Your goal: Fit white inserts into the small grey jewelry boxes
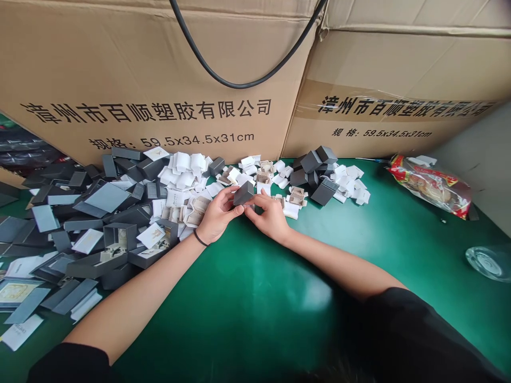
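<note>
A small dark grey box (244,193) is held between both hands over the green table, near the middle of the view. My left hand (217,214) grips its left side with thumb and fingers, and a black band circles that wrist. From the right, my right hand (270,215) pinches its lower edge. Just behind the hands lie folded white cards (249,164) and beige card inserts (265,173). The inside of the held box does not show.
Many dark grey boxes (106,197) and white cards are heaped at left, some open. A smaller stack of grey boxes (313,167) stands right of the hands. Large cartons (159,69) line the back, with a black cable (235,85). A snack bag (435,186) and glass dish (489,262) lie right.
</note>
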`<state>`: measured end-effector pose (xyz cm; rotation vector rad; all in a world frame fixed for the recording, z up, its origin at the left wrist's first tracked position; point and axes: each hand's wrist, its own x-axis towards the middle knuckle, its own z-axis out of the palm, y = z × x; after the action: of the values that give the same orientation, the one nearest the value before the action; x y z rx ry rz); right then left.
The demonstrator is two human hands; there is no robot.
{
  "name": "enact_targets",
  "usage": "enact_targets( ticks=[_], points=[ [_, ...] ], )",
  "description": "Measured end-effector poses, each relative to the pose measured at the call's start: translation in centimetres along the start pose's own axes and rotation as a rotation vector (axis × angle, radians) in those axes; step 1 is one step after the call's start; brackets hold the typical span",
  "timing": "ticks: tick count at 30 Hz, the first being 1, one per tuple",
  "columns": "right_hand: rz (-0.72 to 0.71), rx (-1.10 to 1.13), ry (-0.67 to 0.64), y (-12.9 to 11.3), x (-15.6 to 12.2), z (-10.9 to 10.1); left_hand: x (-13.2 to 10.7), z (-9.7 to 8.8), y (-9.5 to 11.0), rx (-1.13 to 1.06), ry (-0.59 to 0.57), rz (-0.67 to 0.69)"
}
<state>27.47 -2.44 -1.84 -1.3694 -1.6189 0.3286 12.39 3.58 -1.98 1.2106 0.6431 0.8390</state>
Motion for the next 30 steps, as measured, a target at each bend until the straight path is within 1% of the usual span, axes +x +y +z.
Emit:
enact_targets(
  ticks=[2, 4, 9, 12, 14, 15, 17, 19, 20, 21, 23, 26, 28, 30],
  points=[
    [0.015, 0.000, 0.015, -0.1, 0.0, 0.1, 0.0, 0.0, -0.1, 0.004, 0.002, 0.013],
    [-0.023, -0.021, 0.000, -0.2, -0.2, 0.2, -0.1, 0.0, -0.1, 0.002, 0.005, 0.012],
    [-0.200, -0.154, -0.154, -0.4, -1.0, 0.2, -0.2, -0.1, 0.1, -0.073, 0.050, -0.020],
    [-0.220, -0.121, -0.216, -0.4, -1.1, 0.0, -0.2, -0.1, 0.1, -0.101, 0.064, -0.031],
    [-0.160, -0.002, -0.217, 0.0, -0.7, -0.2, -0.1, -0.1, 0.1, -0.093, 0.065, -0.040],
    [-0.094, 0.081, -0.190, 0.3, -0.5, -0.4, -0.1, -0.1, 0.1, -0.090, 0.063, -0.045],
    [0.084, 0.262, -0.066, 1.0, 0.2, -0.6, -0.1, -0.2, 0.1, -0.095, 0.044, -0.047],
    [0.254, 0.424, 0.075, 1.7, 0.8, -0.8, -0.1, -0.2, 0.2, -0.112, -0.003, -0.051],
    [0.310, 0.482, 0.104, 2.0, 1.0, -0.8, -0.1, -0.2, 0.3, -0.125, -0.032, -0.055],
    [0.343, 0.516, 0.098, 2.1, 1.1, -0.8, -0.1, -0.2, 0.3, -0.140, -0.061, -0.062],
    [0.349, 0.506, 0.016, 2.1, 1.1, -1.0, -0.2, -0.1, 0.4, -0.163, -0.107, -0.077],
    [0.269, 0.376, -0.086, 1.4, 0.9, -1.4, -0.3, 0.1, 0.4, -0.164, -0.146, -0.071],
    [0.216, 0.293, -0.107, 0.9, 0.8, -1.7, -0.3, 0.1, 0.4, -0.162, -0.165, -0.046],
    [0.172, 0.242, -0.089, 0.6, 0.7, -1.8, -0.3, 0.1, 0.3, -0.160, -0.187, -0.022]
  ],
)
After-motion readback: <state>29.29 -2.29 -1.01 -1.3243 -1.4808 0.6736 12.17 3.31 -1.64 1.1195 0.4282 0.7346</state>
